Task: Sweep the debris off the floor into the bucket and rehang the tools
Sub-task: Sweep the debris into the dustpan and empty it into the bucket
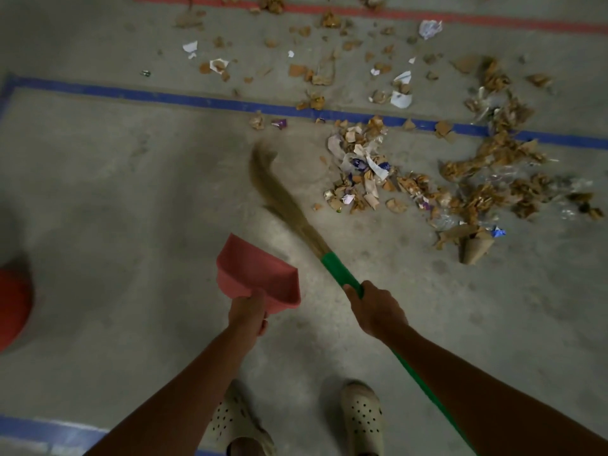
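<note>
**A:** What are the hands holding?

**B:** The right hand (375, 309) has its fingers curled round the green handle (340, 271) of the broom (279, 192). The left hand (247, 312) grips the pink dustpan (260, 274) at its near end. The hand hides the pan's own handle, and the pan's mouth points away from the person.

**A:** Can you see the whole broom?

**B:** No. The bristles are smeared with blur, so I cannot tell whether their tips touch the floor (115, 209). The handle passes under the right forearm and is cut off at the bottom edge.

**A:** Where is the debris (378, 172)?

**B:** A heap of torn brown paper, white scraps and clear plastic lies just right of the bristles. It straddles the blue tape line (164, 97). Looser bits are scattered beyond it, up to the red tape line (329, 9). The top and right edges cut the mess off.

**A:** And the bucket?

**B:** A red rounded shape (13, 311) sits at the left edge, well apart from the debris. It is mostly out of view and too blurred to name.

**A:** Anything else?

**B:** Two pale perforated clogs (362, 419) at the bottom, partly hidden by the forearms.
</note>
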Action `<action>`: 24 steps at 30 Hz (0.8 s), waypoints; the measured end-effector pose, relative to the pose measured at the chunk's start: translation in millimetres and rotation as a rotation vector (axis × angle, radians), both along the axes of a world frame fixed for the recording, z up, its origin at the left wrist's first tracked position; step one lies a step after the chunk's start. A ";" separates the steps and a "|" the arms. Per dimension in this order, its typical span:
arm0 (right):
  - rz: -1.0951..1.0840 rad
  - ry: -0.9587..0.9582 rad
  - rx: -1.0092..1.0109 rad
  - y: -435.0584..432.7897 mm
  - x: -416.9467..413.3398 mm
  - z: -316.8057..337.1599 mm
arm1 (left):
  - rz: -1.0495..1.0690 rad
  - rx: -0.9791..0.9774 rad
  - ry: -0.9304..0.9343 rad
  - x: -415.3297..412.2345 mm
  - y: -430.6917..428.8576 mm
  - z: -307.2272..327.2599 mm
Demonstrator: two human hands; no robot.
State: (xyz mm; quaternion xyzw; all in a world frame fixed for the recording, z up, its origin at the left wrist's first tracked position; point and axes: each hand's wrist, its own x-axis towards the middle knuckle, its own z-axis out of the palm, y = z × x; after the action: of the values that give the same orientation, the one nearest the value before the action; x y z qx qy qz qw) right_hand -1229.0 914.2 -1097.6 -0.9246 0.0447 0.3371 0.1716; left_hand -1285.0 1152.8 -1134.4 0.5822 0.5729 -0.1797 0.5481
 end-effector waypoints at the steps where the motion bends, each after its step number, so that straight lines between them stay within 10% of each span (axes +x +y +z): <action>1: 0.043 0.026 -0.016 5.2 -2.4 -1.8 | 0.000 0.007 0.024 -4.0 3.6 -2.7; 16: -0.454 0.127 0.013 -33.0 5.0 -10.9 | 0.011 -0.066 0.013 -20.6 23.5 -8.6; 24: -0.207 -0.020 0.081 25.3 8.8 32.3 | 0.033 -0.111 -0.022 -6.1 27.0 17.2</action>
State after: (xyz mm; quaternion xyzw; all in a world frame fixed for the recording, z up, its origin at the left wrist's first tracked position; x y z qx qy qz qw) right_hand -1220.2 939.6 -1065.3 -0.9106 0.1248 0.3101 0.2431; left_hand -1291.0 1179.8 -1117.2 0.5433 0.5655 -0.1955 0.5889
